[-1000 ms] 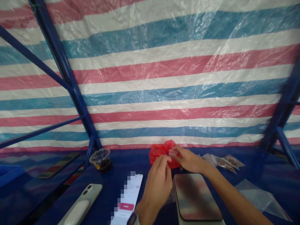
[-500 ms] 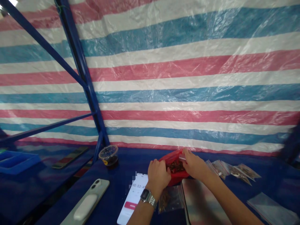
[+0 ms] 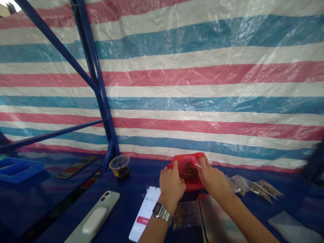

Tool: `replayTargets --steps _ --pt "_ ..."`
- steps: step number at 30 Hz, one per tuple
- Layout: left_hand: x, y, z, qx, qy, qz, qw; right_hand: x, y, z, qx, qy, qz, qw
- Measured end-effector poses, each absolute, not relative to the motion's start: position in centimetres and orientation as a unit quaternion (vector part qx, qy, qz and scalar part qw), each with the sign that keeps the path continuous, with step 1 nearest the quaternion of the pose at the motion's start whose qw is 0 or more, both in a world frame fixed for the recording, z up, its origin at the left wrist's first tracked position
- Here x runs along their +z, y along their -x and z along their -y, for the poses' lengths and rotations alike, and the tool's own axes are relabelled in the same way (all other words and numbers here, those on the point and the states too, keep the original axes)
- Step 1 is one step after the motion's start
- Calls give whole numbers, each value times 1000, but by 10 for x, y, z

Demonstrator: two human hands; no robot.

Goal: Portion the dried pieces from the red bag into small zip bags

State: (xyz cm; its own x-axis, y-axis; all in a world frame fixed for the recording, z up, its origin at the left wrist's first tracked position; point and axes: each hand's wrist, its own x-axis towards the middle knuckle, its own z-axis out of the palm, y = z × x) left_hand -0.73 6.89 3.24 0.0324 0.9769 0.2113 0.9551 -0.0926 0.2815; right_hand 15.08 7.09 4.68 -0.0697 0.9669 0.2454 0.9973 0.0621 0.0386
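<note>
A red plastic bag (image 3: 181, 162) gapes toward me, with a heap of dark brown dried pieces (image 3: 189, 171) inside. My left hand (image 3: 172, 184) grips its left edge, fingers curled over the rim. On the other side my right hand (image 3: 214, 179) is closed on the right part of the mouth. A small clear strip (image 3: 197, 164) shows by the right fingers; what it belongs to is hidden. Below the red bag lies a clear zip bag (image 3: 189, 214) with brown pieces in its left part. Beside that, under my right forearm, is a silver flat device (image 3: 215, 216).
Left of my wrist, a phone (image 3: 144, 212) displays a timer. A pale phone (image 3: 110, 199) carries a white oval object (image 3: 95, 220). Farther back stands a lidded cup (image 3: 120, 165). Several filled zip bags (image 3: 240, 184) and a flat clear bag (image 3: 293, 224) lie right. A blue metal post (image 3: 103, 101) rises left.
The red bag's mouth is spread wider and its back edge stands higher, showing more of the contents. Both hands keep their hold on it. The view has shifted slightly.
</note>
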Motion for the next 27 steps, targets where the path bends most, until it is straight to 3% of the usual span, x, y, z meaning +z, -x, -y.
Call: replayTargets --steps 20,25,27 --pt "20 8 -63 233 -774 -588 31 48 -149 -65 -89 659 747 -4" --pt "14 0 -54 342 -680 -648 11 45 -155 -75 -70 638 767 6" --pt "10 -4 -52 369 -632 -678 68 43 -160 -79 -60 631 773 13"
